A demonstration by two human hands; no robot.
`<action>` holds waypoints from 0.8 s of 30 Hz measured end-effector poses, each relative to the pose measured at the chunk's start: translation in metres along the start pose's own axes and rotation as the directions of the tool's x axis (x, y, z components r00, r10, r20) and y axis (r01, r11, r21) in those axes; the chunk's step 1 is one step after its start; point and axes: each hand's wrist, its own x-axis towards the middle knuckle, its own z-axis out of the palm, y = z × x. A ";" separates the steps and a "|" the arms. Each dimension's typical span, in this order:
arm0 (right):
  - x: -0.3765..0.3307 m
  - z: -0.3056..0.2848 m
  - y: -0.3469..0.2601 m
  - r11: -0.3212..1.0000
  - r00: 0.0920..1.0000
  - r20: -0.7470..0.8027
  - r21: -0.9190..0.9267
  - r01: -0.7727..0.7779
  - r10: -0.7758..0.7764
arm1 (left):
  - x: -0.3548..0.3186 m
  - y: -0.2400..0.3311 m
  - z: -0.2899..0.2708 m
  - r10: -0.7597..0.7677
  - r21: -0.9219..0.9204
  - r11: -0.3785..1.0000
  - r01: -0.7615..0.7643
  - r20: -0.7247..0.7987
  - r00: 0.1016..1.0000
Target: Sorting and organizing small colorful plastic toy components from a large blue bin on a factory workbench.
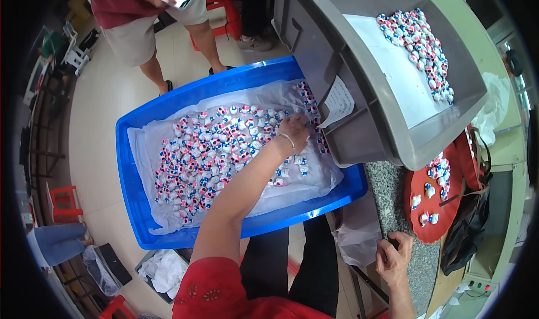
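We have our left hand point(295, 131) down inside the blue bin point(126, 178), toward its right end, fingers bent among the small white, pink and blue figurines point(208, 156); we cannot tell whether they grip one. The figurines crowd the left and middle of the bin, lying on a crumpled white liner point(311, 178) that reaches up the walls. Below and to the right of our hand, the liner lies mostly bare, leaving us open room as far as the near rim. The grey bin point(365, 89) overhangs the right end, closing in that side, and holds more figurines on a white sheet point(393, 72). Our right hand point(394, 257) is by the edge of the speckled table point(387, 206), fingers curled; we cannot see whether it holds anything. The red tray point(414, 178) is near it, carrying a few figurines. Left of the blue bin, we have open floor point(92, 150).
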 end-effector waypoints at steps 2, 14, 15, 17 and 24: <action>0.002 -0.004 0.005 1.000 1.000 0.008 -0.007 0.009 -0.009 | -0.003 0.017 -0.019 -0.003 -0.072 0.997 -0.008 -0.141 0.990; 0.004 -0.012 0.023 0.999 0.999 0.013 0.016 0.031 -0.031 | 0.015 0.087 0.065 -0.024 -0.327 0.945 -0.029 -0.155 0.988; 0.004 -0.013 0.023 0.999 1.000 0.010 0.021 0.029 -0.029 | 0.013 0.089 0.068 -0.020 -0.329 0.944 -0.031 -0.153 0.988; 0.004 -0.013 0.027 1.000 1.000 0.008 0.023 0.019 -0.019 | 0.009 0.093 0.059 0.028 -0.404 0.890 -0.213 -0.418 0.908; 0.008 -0.010 0.029 0.999 0.999 -0.010 0.029 0.033 -0.033 | 0.015 0.084 0.077 0.035 -0.326 0.937 -0.123 -0.262 0.964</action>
